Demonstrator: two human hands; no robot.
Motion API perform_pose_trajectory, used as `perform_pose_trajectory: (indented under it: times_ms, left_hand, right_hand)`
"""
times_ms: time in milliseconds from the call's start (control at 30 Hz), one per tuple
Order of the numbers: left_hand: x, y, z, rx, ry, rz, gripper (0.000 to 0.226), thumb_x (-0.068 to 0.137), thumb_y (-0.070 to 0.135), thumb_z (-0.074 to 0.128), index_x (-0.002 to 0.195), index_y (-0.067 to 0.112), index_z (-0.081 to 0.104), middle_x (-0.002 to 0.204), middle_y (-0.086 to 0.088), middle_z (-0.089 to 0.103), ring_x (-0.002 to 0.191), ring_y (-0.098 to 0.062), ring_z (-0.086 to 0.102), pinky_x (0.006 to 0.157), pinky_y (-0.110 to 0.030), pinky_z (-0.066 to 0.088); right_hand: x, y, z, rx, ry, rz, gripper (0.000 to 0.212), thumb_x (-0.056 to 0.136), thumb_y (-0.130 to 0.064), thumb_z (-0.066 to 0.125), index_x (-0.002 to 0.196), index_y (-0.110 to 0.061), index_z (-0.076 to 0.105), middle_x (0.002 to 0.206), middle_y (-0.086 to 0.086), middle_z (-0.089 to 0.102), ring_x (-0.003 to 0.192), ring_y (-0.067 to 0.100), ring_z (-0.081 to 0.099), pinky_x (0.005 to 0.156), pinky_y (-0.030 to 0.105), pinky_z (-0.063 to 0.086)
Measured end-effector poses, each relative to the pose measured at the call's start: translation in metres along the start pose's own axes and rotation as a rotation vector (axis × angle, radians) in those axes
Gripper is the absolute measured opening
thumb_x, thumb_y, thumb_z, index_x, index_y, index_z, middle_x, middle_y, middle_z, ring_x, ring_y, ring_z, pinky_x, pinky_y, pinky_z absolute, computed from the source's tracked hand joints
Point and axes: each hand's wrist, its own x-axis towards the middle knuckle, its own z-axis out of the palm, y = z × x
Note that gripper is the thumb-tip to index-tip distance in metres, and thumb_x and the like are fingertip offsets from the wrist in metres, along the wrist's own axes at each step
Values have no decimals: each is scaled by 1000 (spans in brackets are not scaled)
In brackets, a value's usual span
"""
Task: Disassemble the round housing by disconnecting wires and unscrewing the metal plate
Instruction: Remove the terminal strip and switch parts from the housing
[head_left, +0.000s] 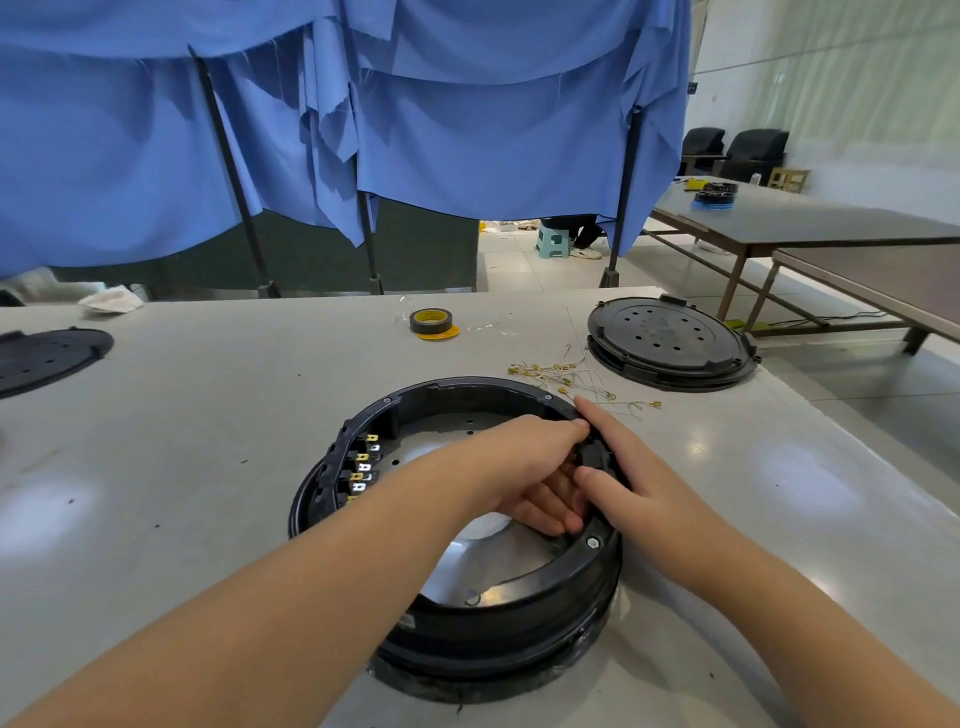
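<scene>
The grey worktable (208, 405) carries the round housing (498, 618), a black ring lying flat and open side up at the near centre, with the shiny metal plate (467, 561) seated in its floor. Both hands meet at the housing's right-hand wall, so the work sits at the ring's right edge rather than its middle. The left arm crosses over the plate from the left, which puts the left hand (524, 467) inside the ring, fingers curled down against the inner face of the wall. The right hand (618, 467) comes from outside and lies over the rim, thumb inside, fingers along the top edge. They seem to be pinching a small black terminal block (592, 454) or a wire at that spot, though the fingers cover it and what either hand actually holds cannot be made out. The right hand is nearer to this point. Across the ring, on the left wall, a row of brass spade terminals (363, 467) stands bare. Just beyond the right hand, loose wires (571, 379) with brass lugs lie on the table, near a black perforated lid (670, 338). A hex screw (593, 543) sits in the rim below the hands.
</scene>
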Motion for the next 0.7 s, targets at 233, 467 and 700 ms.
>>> perform_pose_trajectory:
  times_ms: [233, 467, 700]
  left_hand:
    - [-36, -3, -34, 678, 457, 314, 39, 97, 45, 43, 92, 13, 64, 84, -2, 69, 71, -15, 63, 67, -30, 49]
    - [-38, -37, -61, 1055, 653, 305, 53, 97, 46, 41, 147, 29, 31, 154, -2, 28, 141, -22, 24, 114, -46, 26]
    - [-22, -58, -64, 1191, 541, 209, 66, 98, 55, 32, 154, 34, 3, 164, -3, -9, 150, -24, -10, 118, -55, -4]
  right_hand:
    - [-3, -12, -6, -84, -15, 79, 74, 75, -35, 53, 145, -37, 30, 138, -17, 42, 122, 0, 40, 96, 20, 31]
    - [2, -50, -9, -801, 100, 112, 34, 80, -41, 57, 109, -25, 51, 89, -7, 56, 82, 17, 54, 61, 28, 39]
    - [24, -72, 10, -1119, 39, 164, 36, 85, -27, 64, 96, -15, 31, 68, -3, 33, 74, 22, 44, 46, 26, 19]
